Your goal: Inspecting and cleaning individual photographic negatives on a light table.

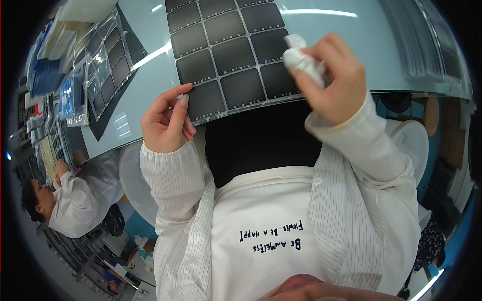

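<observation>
Right hand: Thumb and fingers are clamped on a crumpled white wad of tissue or cloth, held at the sheet's right side; whether the panel beneath is touched cannot be told.
Left hand: Thumb and forefinger are drawn close together at the left edge, by the near corner; whether the edge is pinched or merely touched cannot be told.
Dark-paneled sheet: Three columns of rounded dark rectangles are laid along the table's near edge; the far end is cut off.
Handling: The sheet is judged light, thin and fairly stiff, slick-faced and easily scratched or smudged; it is best held by its pale borders and corners. The wad is judged soft and nearly weightless.
Glossy tabletop: Clear-wrapped panel sheets are placed at left, translucent stacked sleeves at right.
Background: A white-clad co-worker is seen at left.
</observation>
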A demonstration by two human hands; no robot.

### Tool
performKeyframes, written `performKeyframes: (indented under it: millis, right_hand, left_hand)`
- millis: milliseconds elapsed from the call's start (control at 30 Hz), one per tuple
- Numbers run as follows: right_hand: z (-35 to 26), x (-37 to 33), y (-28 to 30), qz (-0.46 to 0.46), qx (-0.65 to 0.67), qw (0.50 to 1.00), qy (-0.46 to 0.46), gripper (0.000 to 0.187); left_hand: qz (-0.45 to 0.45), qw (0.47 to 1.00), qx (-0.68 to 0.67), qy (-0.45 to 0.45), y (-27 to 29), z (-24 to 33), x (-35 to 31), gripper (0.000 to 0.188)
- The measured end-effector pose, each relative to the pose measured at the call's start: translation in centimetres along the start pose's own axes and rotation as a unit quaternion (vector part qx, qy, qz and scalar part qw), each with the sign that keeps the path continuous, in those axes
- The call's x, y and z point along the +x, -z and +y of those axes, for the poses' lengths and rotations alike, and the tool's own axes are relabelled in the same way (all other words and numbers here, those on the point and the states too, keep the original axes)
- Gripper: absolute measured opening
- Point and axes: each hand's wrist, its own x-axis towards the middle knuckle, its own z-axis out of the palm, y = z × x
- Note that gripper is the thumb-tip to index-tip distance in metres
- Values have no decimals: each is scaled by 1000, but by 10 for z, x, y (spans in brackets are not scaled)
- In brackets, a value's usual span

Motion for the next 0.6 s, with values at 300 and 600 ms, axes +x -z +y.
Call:
performKeyframes:
  millis: [300,600]
  right_hand:
    - [3,2,-3,53,-38,998,9,19]
    - [-8,20,35,122,-70,990,29,18]
  left_hand:
    - [-8,1000,-13,-9,-1,-1,0,19]
    - [5,1000,6,3,-2,4,1,20]
